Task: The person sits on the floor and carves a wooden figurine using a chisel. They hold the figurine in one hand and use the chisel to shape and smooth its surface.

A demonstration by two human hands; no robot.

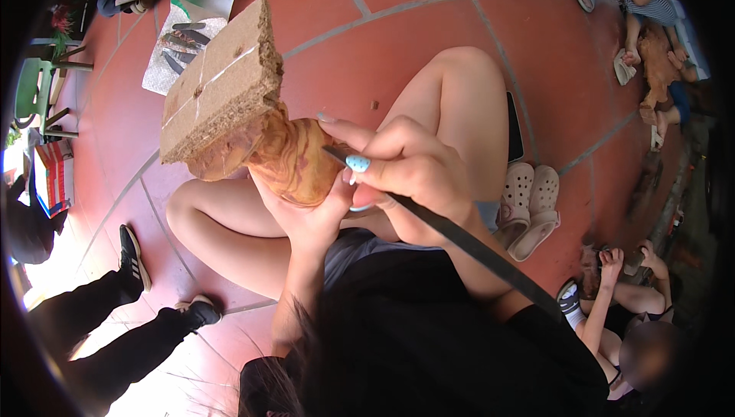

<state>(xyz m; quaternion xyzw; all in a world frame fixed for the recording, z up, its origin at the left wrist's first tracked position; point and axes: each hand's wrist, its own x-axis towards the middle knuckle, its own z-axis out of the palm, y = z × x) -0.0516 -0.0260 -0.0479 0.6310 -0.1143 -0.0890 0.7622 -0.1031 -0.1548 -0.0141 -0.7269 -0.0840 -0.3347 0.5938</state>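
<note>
Over my lap, my left hand (310,214) is wrapped round a rounded, swirly-grained wood carving (287,158) from below. A rough square of particle board (218,88) is fixed to the carving's far end, with white lines and a dark hole on its face. My right hand (417,176) grips a long, flat, dark carving blade (482,252) close to its tip. That tip lies at the side of the carving, near my left thumb. The blade's other end runs back along my right forearm. The carving's underside is hidden by my left fingers.
On the red tiles beyond the board, a pale sheet (157,68) carries several dark blades. Light clogs (528,206) and a dark flat phone-like slab (514,130) lie by my right knee. A person's black shoe (134,260) stands at left. Other people sit at right, near a wooden piece (657,61).
</note>
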